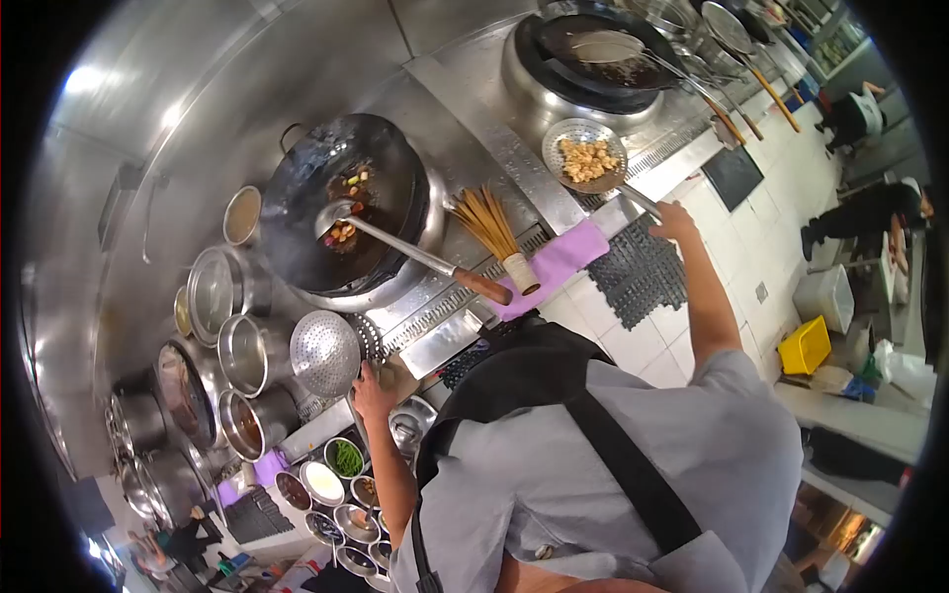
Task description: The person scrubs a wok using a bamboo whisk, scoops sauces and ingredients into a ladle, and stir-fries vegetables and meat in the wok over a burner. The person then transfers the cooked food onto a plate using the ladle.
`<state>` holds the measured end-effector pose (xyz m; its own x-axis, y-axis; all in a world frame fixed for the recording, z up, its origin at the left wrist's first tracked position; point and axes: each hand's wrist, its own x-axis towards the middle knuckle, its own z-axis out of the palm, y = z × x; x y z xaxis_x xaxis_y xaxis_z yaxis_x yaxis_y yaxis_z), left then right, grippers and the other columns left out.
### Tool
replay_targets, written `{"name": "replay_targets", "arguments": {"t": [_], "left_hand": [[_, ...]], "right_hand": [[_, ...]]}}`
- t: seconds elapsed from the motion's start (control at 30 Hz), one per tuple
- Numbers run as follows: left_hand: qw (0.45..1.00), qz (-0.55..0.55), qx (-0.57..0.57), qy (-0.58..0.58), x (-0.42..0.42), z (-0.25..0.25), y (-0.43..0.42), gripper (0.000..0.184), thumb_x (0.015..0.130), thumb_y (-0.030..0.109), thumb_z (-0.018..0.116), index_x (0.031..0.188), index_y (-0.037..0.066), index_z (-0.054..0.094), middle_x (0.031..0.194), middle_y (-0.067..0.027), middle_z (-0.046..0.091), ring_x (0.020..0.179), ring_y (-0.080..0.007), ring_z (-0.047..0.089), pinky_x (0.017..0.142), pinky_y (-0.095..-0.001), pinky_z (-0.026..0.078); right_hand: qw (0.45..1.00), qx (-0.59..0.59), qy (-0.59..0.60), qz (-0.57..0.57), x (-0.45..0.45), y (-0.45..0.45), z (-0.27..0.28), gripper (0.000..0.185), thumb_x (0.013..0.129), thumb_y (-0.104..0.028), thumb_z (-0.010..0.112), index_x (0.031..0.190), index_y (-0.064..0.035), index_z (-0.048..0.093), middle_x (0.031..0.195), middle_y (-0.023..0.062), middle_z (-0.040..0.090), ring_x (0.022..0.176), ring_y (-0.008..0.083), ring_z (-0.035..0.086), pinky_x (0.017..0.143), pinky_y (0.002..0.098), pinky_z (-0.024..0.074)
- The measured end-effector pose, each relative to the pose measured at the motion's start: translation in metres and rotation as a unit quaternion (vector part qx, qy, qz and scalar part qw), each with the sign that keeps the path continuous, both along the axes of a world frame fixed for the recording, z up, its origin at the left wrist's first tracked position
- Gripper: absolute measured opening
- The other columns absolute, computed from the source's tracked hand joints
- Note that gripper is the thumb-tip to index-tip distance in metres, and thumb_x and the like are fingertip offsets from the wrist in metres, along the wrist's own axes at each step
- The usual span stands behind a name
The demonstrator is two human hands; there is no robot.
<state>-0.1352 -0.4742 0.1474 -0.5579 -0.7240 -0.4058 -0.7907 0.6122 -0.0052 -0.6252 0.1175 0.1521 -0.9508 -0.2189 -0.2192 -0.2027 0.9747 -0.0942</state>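
Observation:
My right hand (pixel 674 222) is closed on the handle of a strainer (pixel 584 156) holding golden fried pieces (pixel 587 160). The strainer is over the counter edge, in front of the far wok. My left hand (pixel 374 393) is wrapped round the handle of an empty perforated skimmer (pixel 325 354), beside the steel pots. Between my hands, a ladle (pixel 336 217) with a wooden handle rests unheld in the near wok (pixel 287 232), among chillies and chopped pieces (pixel 353 182). A bamboo brush (pixel 488 222) lies on a purple cloth (pixel 568 259) at the counter edge.
The far wok (pixel 554 49) bears another strainer (pixel 607 46). Steel pots (pixel 242 356) and several ingredient bowls (pixel 322 482) are at the left. Black mats (pixel 643 272) lie on the tiled floor. Other people (pixel 865 217) stand at the right, near a yellow bin (pixel 804 346).

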Motion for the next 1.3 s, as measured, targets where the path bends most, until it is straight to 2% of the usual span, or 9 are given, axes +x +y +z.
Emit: {"name": "replay_targets", "arguments": {"t": [0.17, 0.27, 0.33, 0.57, 0.77, 0.93, 1.03, 1.13, 1.3], "left_hand": [[0.920, 0.100, 0.089, 0.369, 0.042, -0.009, -0.020, 0.098, 0.075, 0.027, 0.073, 0.157, 0.010, 0.021, 0.123, -0.0258, 0.056, 0.110, -0.0381, 0.063, 0.096, -0.0463, 0.050], [0.668, 0.316, 0.362, 0.568, 0.060, 0.011, -0.019, 0.069, 0.079, 0.016, 0.067, 0.143, 0.005, 0.042, 0.123, -0.0145, 0.058, 0.112, -0.0326, 0.060, 0.098, -0.0408, 0.050], [0.474, 0.377, 0.458, 0.651, 0.072, 0.011, -0.015, 0.051, 0.080, 0.015, 0.068, 0.129, 0.005, 0.055, 0.126, -0.0122, 0.060, 0.114, -0.0362, 0.060, 0.100, -0.0457, 0.051], [0.235, 0.380, 0.589, 0.673, 0.056, 0.054, 0.035, 0.057, 0.088, 0.037, 0.066, 0.128, -0.002, 0.055, 0.126, -0.0236, 0.061, 0.117, -0.0456, 0.059, 0.104, -0.0572, 0.047], [0.239, 0.391, 0.612, 0.645, 0.019, 0.038, 0.062, 0.062, 0.090, 0.047, 0.064, 0.125, -0.003, 0.057, 0.121, -0.0240, 0.062, 0.116, -0.0421, 0.059, 0.104, -0.0541, 0.048], [0.242, 0.391, 0.650, 0.606, 0.003, 0.040, 0.086, 0.063, 0.089, 0.046, 0.066, 0.129, -0.001, 0.055, 0.125, -0.0228, 0.062, 0.122, -0.0461, 0.056, 0.106, -0.0604, 0.045], [0.237, 0.397, 0.653, 0.600, 0.001, 0.038, 0.096, 0.063, 0.090, 0.045, 0.066, 0.131, -0.001, 0.054, 0.127, -0.0233, 0.061, 0.125, -0.0483, 0.054, 0.106, -0.0643, 0.044], [0.227, 0.432, 0.640, 0.594, 0.003, 0.034, 0.107, 0.061, 0.092, 0.044, 0.063, 0.131, -0.002, 0.054, 0.126, -0.0234, 0.061, 0.123, -0.0471, 0.056, 0.108, -0.0633, 0.043], [0.228, 0.408, 0.638, 0.612, 0.014, 0.014, 0.114, 0.062, 0.093, 0.044, 0.061, 0.129, -0.006, 0.053, 0.124, -0.0250, 0.062, 0.121, -0.0434, 0.058, 0.110, -0.0619, 0.041]], "right_hand": [[0.942, -0.255, -0.202, -0.083, 0.024, -0.017, -0.018, 0.038, 0.077, -0.026, 0.078, 0.103, -0.0026, 0.064, 0.079, 0.0130, 0.068, 0.070, 0.0279, 0.068, 0.064, 0.0381, 0.0562], [0.783, -0.484, -0.327, -0.213, 0.052, -0.052, -0.014, 0.013, 0.081, -0.012, 0.071, 0.086, -0.0058, 0.061, 0.065, 0.0042, 0.057, 0.047, 0.0119, 0.053, 0.041, 0.0281, 0.0426], [0.807, -0.486, -0.294, -0.161, 0.064, -0.061, -0.003, 0.013, 0.081, -0.011, 0.069, 0.088, -0.0043, 0.060, 0.063, 0.0029, 0.056, 0.048, 0.0114, 0.052, 0.041, 0.0273, 0.0408], [0.859, -0.478, -0.169, -0.075, 0.126, -0.151, 0.138, 0.020, 0.083, -0.010, 0.067, 0.098, 0.0015, 0.063, 0.065, 0.0017, 0.056, 0.049, 0.0095, 0.051, 0.043, 0.0268, 0.0386], [0.822, -0.522, -0.227, -0.008, 0.113, -0.247, 0.153, 0.032, 0.082, -0.009, 0.070, 0.109, 0.0062, 0.061, 0.065, 0.0018, 0.056, 0.048, 0.0080, 0.050, 0.042, 0.0250, 0.0386], [0.899, -0.417, -0.017, 0.129, 0.101, -0.315, 0.136, 0.053, 0.080, -0.012, 0.070, 0.128, 0.0080, 0.058, 0.102, 0.0271, 0.071, 0.095, 0.0374, 0.071, 0.084, 0.0404, 0.0546], [0.874, -0.415, 0.177, 0.181, 0.085, -0.340, 0.109, 0.053, 0.076, -0.012, 0.070, 0.122, 0.0101, 0.059, 0.090, 0.0196, 0.069, 0.083, 0.0321, 0.064, 0.082, 0.0374, 0.0514], [0.878, -0.418, 0.143, 0.185, 0.073, -0.333, 0.114, 0.060, 0.080, -0.010, 0.071, 0.135, 0.0075, 0.054, 0.111, 0.0268, 0.070, 0.099, 0.0375, 0.070, 0.087, 0.0397, 0.0538], [0.786, -0.588, -0.193, -0.002, 0.077, -0.262, 0.114, 0.047, 0.082, -0.008, 0.071, 0.125, 0.0065, 0.059, 0.073, 0.0055, 0.063, 0.049, 0.0096, 0.052, 0.046, 0.0274, 0.0439]]}}
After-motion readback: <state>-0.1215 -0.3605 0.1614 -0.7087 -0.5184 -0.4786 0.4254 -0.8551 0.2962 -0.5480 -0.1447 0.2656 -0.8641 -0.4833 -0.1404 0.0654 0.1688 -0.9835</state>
